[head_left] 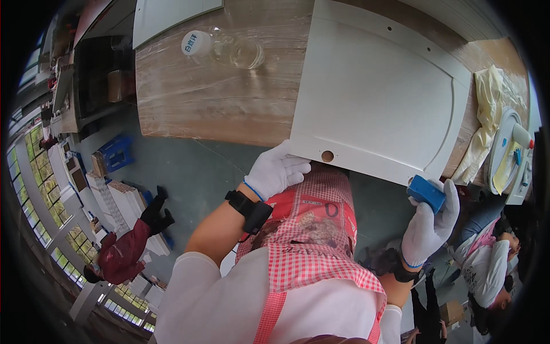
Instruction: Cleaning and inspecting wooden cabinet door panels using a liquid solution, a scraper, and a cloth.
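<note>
A white cabinet door with a curved routed groove and a round hole near its front edge lies on the plastic-wrapped table. My left hand, in a white glove, grips the door at its near left corner, fingers bent at the edge. In my gloved right hand, a blue sanding block is pinched between thumb and fingers. That block sits at the door's near right corner; whether it touches the edge I cannot tell.
A clear jar with a white lid lies left of the door. To the right are a cream cloth and a white round lid or tub with items on it. People stand or work at both sides; a blue stool is at left.
</note>
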Demonstrator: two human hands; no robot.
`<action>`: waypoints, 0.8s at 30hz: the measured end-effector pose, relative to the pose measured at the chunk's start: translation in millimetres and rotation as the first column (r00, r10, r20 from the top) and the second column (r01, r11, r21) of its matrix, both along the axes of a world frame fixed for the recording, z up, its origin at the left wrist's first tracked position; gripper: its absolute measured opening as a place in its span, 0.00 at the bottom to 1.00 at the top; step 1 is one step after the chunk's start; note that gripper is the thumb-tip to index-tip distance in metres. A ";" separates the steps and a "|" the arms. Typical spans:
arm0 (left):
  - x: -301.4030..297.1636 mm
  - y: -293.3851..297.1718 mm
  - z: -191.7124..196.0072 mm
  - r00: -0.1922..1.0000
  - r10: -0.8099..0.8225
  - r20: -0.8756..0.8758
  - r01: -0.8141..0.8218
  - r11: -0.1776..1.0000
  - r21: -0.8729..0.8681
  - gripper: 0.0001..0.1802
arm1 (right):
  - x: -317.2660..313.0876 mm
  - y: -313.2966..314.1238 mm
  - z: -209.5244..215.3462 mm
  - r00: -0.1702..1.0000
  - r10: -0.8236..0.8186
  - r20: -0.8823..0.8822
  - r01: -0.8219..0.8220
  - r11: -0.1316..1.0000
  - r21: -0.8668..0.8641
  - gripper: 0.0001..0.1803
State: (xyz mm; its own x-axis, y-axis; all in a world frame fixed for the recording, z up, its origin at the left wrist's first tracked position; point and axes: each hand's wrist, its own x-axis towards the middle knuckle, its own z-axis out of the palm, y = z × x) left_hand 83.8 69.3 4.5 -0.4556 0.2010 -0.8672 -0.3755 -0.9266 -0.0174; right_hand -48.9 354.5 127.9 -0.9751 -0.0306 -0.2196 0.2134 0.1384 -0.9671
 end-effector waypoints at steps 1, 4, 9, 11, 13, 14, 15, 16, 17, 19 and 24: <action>2.3 1.7 -0.1 0.998 -0.066 -0.017 0.065 0.997 -0.033 0.26 | 12.6 -17.1 -3.9 0.998 0.054 -0.029 -0.052 0.997 0.051 0.34; 7.8 1.9 -16.2 0.976 -0.194 -0.100 0.190 0.981 -0.041 0.24 | 41.6 -44.8 -26.8 0.983 0.167 -0.080 -0.153 0.976 0.158 0.33; -8.0 8.9 -24.0 0.893 -0.370 -0.257 0.368 0.928 -0.058 0.25 | 69.3 -49.1 -51.7 0.903 0.379 -0.203 -0.211 0.802 0.559 0.26; -14.8 21.8 -24.7 0.882 -0.403 -0.245 0.396 0.915 -0.081 0.25 | 80.7 -48.0 -61.6 0.889 0.400 -0.223 -0.191 0.767 0.613 0.27; -16.7 29.1 -25.5 0.874 -0.433 -0.222 0.418 0.902 -0.110 0.26 | 90.0 -49.3 -72.8 0.880 0.403 -0.252 -0.164 0.755 0.634 0.29; -16.5 29.9 -26.1 0.867 -0.441 -0.230 0.421 0.897 -0.134 0.26 | 91.4 -49.4 -76.9 0.881 0.405 -0.244 -0.168 0.750 0.640 0.29; -15.3 30.5 -26.4 0.859 -0.454 -0.238 0.427 0.890 -0.158 0.26 | 93.9 -49.4 -80.7 0.877 0.406 -0.257 -0.151 0.741 0.654 0.29; -15.1 31.3 -26.5 0.858 -0.456 -0.235 0.431 0.890 -0.151 0.26 | 95.7 -49.8 -84.5 0.872 0.407 -0.271 -0.134 0.733 0.667 0.30; -15.2 31.9 -26.5 0.858 -0.451 -0.247 0.422 0.892 -0.165 0.26 | 95.3 -51.7 -87.2 0.862 0.417 -0.290 -0.140 0.743 0.654 0.31; -15.6 32.1 -26.2 0.855 -0.452 -0.254 0.417 0.891 -0.182 0.27 | 95.1 -55.7 -89.9 0.857 0.431 -0.283 -0.153 0.737 0.658 0.31; -16.6 34.5 -23.8 0.852 -0.464 -0.245 0.420 0.883 -0.211 0.27 | 93.3 -57.8 -96.2 0.828 0.466 -0.311 -0.160 0.728 0.667 0.31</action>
State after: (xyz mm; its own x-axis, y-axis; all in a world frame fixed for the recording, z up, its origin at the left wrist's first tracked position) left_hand 67.1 103.8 -19.3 -0.5757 0.3216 -0.7517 -0.7143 -0.6452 0.2711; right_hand 44.4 296.8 31.7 -0.9207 -0.3665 0.1339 -0.3648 0.6864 -0.6291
